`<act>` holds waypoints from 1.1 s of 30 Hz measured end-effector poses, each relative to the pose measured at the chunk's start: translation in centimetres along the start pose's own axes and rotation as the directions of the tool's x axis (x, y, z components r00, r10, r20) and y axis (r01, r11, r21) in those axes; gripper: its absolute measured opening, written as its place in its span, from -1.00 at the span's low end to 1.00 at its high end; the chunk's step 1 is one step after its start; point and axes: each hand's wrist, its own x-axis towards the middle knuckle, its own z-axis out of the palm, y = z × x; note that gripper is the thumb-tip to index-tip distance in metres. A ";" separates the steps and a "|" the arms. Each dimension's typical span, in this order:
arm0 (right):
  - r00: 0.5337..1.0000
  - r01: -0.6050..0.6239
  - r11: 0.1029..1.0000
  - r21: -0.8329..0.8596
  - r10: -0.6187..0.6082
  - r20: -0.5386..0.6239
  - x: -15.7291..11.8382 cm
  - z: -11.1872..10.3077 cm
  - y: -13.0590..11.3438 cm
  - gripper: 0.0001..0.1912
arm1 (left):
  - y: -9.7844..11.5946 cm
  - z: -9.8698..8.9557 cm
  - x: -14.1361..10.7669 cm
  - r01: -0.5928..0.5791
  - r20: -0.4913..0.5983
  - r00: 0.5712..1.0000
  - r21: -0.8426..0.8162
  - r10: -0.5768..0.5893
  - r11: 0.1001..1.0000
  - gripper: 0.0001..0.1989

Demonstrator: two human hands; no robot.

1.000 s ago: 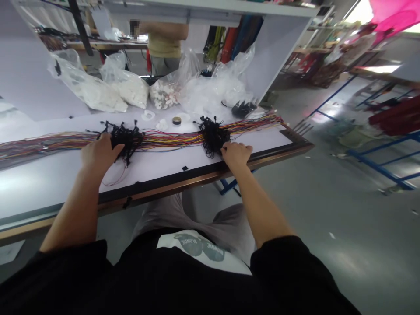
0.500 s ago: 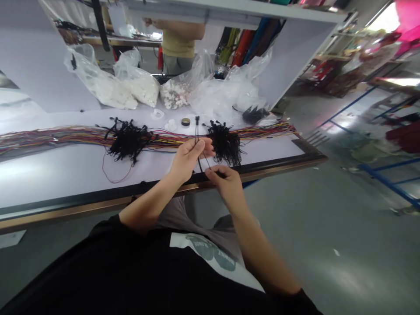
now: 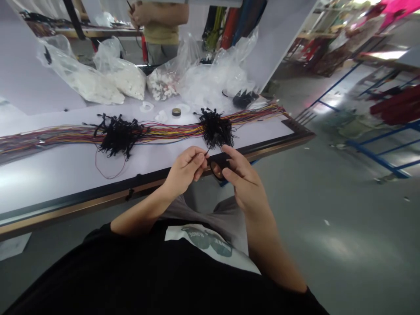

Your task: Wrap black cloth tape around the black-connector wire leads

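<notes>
My left hand [image 3: 186,168] is closed in a pinch on a thin black cable [image 3: 207,152] in front of the table's edge. A thin dark loop of it seems to hang between my two hands. Just to the right, my right hand [image 3: 244,177] is open, thumb and forefinger spread apart beside that loop. Beyond my hands, a bunch of black cable ends with connectors [image 3: 215,127] lies on the wire harness. A second black bunch [image 3: 117,136] rests farther left. Long multicoloured wires [image 3: 173,131] run along the table between and past both.
Clear plastic bags of white parts [image 3: 95,83] stand along the back of the white table [image 3: 68,175]. A roll of black tape [image 3: 176,112] sits in front of them. Behind is an opening where another person [image 3: 160,33] stands. Blue metal frames [image 3: 377,157] are at the right.
My right hand has let go of the cable and opened, moving right. My left hand still pinches it, and the connector end no longer stands up above that hand. The view has shifted slightly.
</notes>
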 end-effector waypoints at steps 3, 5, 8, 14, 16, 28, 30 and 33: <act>0.999 -0.011 0.991 0.134 0.006 0.042 -0.7 0.4 0.1 -0.54 | 0.2 0.1 -0.7 -0.157 -0.067 0.981 0.278 0.183 0.948 -0.83; 1.000 -0.015 0.995 0.103 0.013 0.021 -1.0 0.5 0.1 -0.58 | 0.3 0.2 -1.1 -0.246 -0.048 0.955 0.418 0.292 0.874 -0.85; 0.998 -0.051 0.998 -0.030 0.051 -0.021 -1.3 0.5 -0.3 -0.61 | 0.3 0.4 -1.6 -0.306 0.014 0.940 0.471 0.340 0.827 -0.86; 0.999 0.033 0.957 -0.289 -0.027 0.027 -1.7 0.4 -1.3 -0.65 | 0.4 0.4 -1.5 -0.167 0.031 0.985 0.461 0.172 0.872 -0.92; 0.990 0.127 0.919 -0.373 -0.097 0.098 -1.8 0.3 -1.4 -0.65 | 0.4 0.4 -1.5 -0.123 0.024 0.992 0.461 0.126 0.879 -0.91; 0.993 -0.007 0.807 -0.591 -0.064 -0.098 -1.5 0.1 -0.6 -0.77 | -0.4 1.4 -2.0 -0.074 -0.013 0.997 0.314 0.082 0.947 -0.89; 0.990 -0.029 0.876 -0.482 -0.042 -0.135 -1.6 -0.1 -0.6 -0.79 | -0.9 1.4 -1.8 -0.075 -0.027 0.996 0.233 0.083 0.970 -0.75; 0.989 -0.033 0.949 -0.312 -0.014 -0.148 -1.9 0.0 -1.2 -0.81 | -1.3 1.3 -1.6 -0.095 -0.001 0.995 0.174 0.096 0.980 -0.84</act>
